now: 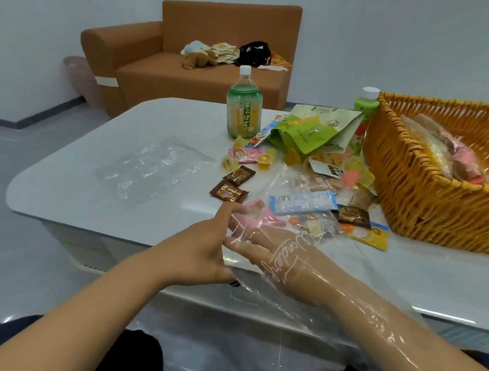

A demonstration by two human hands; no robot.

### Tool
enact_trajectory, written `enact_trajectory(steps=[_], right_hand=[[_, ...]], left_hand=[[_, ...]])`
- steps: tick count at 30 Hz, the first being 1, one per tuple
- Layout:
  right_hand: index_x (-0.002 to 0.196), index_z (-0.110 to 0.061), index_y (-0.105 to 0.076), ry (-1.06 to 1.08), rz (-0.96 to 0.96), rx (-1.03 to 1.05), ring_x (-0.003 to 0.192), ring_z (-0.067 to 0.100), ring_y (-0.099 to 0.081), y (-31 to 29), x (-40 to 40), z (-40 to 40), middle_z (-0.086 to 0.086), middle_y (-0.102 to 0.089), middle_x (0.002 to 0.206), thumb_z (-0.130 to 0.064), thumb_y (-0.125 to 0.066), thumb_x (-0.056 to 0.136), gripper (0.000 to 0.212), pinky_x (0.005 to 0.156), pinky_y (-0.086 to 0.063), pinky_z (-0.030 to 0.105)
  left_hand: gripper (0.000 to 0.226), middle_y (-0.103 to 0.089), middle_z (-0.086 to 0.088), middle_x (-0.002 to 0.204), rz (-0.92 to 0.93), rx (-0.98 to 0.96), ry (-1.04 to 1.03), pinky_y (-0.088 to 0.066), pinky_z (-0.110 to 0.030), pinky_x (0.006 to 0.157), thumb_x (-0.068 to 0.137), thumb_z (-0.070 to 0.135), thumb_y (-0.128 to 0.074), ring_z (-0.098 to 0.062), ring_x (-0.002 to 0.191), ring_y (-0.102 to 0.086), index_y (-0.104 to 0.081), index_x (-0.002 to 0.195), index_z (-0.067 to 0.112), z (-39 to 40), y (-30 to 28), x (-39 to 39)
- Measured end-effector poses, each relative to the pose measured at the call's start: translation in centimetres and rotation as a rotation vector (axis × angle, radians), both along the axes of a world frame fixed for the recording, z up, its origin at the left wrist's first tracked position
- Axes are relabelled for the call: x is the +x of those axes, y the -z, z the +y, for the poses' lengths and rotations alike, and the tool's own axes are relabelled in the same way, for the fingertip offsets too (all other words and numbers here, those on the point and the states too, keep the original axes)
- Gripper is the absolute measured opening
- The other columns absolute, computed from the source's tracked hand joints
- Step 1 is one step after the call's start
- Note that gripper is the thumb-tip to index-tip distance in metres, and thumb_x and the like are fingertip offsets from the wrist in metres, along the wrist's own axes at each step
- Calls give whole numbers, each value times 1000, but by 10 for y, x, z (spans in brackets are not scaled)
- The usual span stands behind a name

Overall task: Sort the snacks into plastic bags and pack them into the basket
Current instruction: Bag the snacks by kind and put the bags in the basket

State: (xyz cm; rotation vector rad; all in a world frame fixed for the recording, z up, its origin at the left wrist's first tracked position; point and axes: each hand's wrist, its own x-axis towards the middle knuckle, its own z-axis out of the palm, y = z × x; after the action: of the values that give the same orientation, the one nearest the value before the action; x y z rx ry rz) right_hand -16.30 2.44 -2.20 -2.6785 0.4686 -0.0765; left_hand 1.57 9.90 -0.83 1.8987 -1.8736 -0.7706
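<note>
My right hand (279, 259) and forearm are pushed inside a clear plastic bag (302, 308) with white script printed on it, fingers stretched toward the table's front edge. My left hand (198, 250) grips the bag's closed end beside those fingertips. A pink snack packet (257, 215) lies just beyond the fingertips, under the film. Loose snacks are spread on the table: brown chocolate packets (228, 192), a pale blue packet (303, 202), jelly cups (264, 159) and green pouches (301, 131). The orange wicker basket (421, 210) at the right holds bagged snacks.
A second clear bag (149, 167) lies flat on the white table (69, 200) to the left. A tall green tea bottle (244, 109) and a smaller green bottle (364, 106) stand at the back. A brown sofa (186, 70) is behind the table.
</note>
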Motion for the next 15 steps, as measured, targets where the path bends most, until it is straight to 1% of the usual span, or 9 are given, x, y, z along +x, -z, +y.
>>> enact_trajectory(steps=[1,3,4,6,7,9,11,13,15], right_hand=[[140,-6,-45,60,-61,19,112,10,-47,-1,3,1,0,-54,122,2,-40,99,42,86,-37,-1],[129,-30,-51,-9,-161,95,95,-2,-50,-4,-2,-1,-15,-54,116,-9,-51,96,40,90,-42,8],[126,-32,-54,-19,-190,107,93,-1,-50,-7,-1,0,-15,-55,108,-11,-51,96,37,94,-43,14],[120,-18,-63,2,-134,111,83,12,-54,-17,-1,6,-3,-59,94,-6,-49,94,32,95,-47,27],[112,-14,-67,-63,-183,107,84,15,-56,-18,0,5,1,-62,93,0,-49,89,33,94,-48,28],[99,-19,-70,-216,-181,117,93,4,-57,-26,2,11,-3,-66,97,9,-49,74,43,92,-46,17],[89,-31,-58,-206,-185,187,90,-8,-53,-29,4,12,-13,-55,90,12,-46,67,49,86,-45,11],[84,-30,-52,-204,-137,208,95,-20,-43,-36,4,17,-16,-47,86,1,-42,72,35,87,-41,6],[83,-24,-56,-184,-106,256,94,-28,-36,-35,1,14,-20,-49,80,-6,-41,76,25,84,-33,0]], left_hand=[[89,-58,9,113,84,-2,-20,-54,-22,60,71,18,-86,-6,66,-66,-23,130,40,-1,1,-2],[82,-55,3,113,273,14,-51,-51,-17,60,70,7,-86,-3,65,-66,-31,125,34,-3,0,-5],[82,-54,3,111,317,31,-47,-51,-17,64,68,4,-86,-3,68,-67,-31,123,32,-2,1,-6],[89,-57,3,110,358,83,-3,-56,-24,79,66,1,-87,-4,85,-69,-28,125,31,0,3,-7],[92,-60,4,113,396,116,22,-56,-29,86,66,-2,-85,-6,97,-68,-25,128,32,2,5,-8],[97,-62,19,117,489,176,51,-54,-26,91,65,-9,-83,-3,111,-63,-25,132,31,4,6,-7],[94,-63,29,113,485,186,73,-53,-20,84,64,-9,-85,0,111,-62,-31,131,28,5,6,-7],[85,-66,18,111,466,170,74,-57,-30,76,63,-4,-88,-8,104,-67,-39,127,25,4,8,-7],[80,-69,5,106,445,183,36,-60,-40,71,65,1,-88,-19,88,-71,-41,123,28,4,9,-8]])
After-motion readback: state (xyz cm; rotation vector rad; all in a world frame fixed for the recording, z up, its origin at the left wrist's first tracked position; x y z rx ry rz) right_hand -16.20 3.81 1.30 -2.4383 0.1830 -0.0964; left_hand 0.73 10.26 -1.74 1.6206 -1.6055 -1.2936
